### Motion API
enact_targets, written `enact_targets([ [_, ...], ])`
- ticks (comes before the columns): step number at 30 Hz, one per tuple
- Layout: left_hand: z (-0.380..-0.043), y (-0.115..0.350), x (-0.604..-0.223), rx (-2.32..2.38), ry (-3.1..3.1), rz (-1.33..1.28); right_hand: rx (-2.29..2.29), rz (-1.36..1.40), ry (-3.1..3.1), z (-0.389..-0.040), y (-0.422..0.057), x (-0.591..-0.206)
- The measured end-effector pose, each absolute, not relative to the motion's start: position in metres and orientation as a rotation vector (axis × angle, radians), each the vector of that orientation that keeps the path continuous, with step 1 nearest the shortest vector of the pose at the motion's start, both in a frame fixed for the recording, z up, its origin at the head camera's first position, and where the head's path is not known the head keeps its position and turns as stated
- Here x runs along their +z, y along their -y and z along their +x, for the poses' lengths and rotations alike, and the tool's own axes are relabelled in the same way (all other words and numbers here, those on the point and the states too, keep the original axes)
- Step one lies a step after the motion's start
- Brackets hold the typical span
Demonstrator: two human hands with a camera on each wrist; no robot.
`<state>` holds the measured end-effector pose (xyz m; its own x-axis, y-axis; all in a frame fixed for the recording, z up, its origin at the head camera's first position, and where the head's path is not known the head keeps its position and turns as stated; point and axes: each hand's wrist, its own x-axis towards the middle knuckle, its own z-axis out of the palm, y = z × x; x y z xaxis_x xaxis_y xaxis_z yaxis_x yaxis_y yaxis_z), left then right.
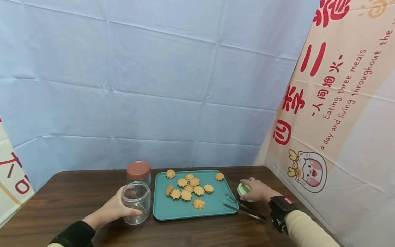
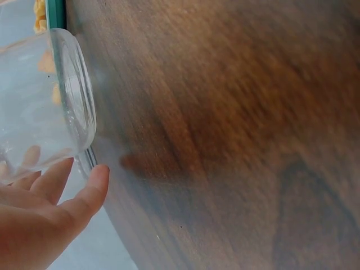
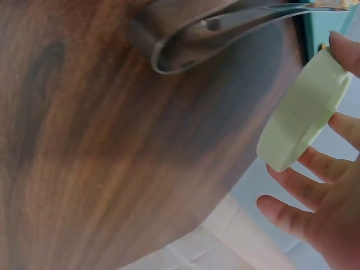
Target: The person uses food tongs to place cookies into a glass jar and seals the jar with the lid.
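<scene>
Head view: uncapped clear jar [image 1: 135, 202] upright at left of the teal tray [image 1: 213, 206], in the grasp of the left hand [image 1: 115, 207], with thumb across the near wall. Pale green lid [image 1: 242, 189] beyond the tray's right side, pinched by the right hand [image 1: 258, 189] from above. In this view alone, the second jar [image 1: 138, 169] with red-brown cap, partly hidden behind the first; also the whole spread of piped cookies [image 1: 186, 195], clustered mid-tray, with single pieces near both far corners.

Left wrist view: base ring of the clear jar in close-up, fingertips visible through the wall; contact between base and table not determinable. Only a tray edge and a few cookies at the upper corner.

Right wrist view: broad side band of the lid, between thumb and fingers, and the folded metal bend of the tongs [image 1: 254, 215]; in the head view, by contrast, both tong tips over the tray, bend on the table.

Surface and room: dark brown wood-grain table [image 1: 191, 233]; creased pale blue cloth [image 1: 154, 85] behind; at right, beige-and-white printed cloth [image 1: 339, 85] with red characters, English lettering and cartoon cat [image 1: 311, 171].
</scene>
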<state>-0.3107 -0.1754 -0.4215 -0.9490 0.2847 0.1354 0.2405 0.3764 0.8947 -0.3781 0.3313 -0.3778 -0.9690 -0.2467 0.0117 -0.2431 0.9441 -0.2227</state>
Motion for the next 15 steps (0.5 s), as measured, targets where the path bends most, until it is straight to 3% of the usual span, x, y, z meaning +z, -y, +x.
enact_targets([
  [15, -0.311, 0.177, -0.422, 1.683, -2.524, 0.503, -0.314, -0.331, -3.069, -0.388, -0.340, -0.404],
])
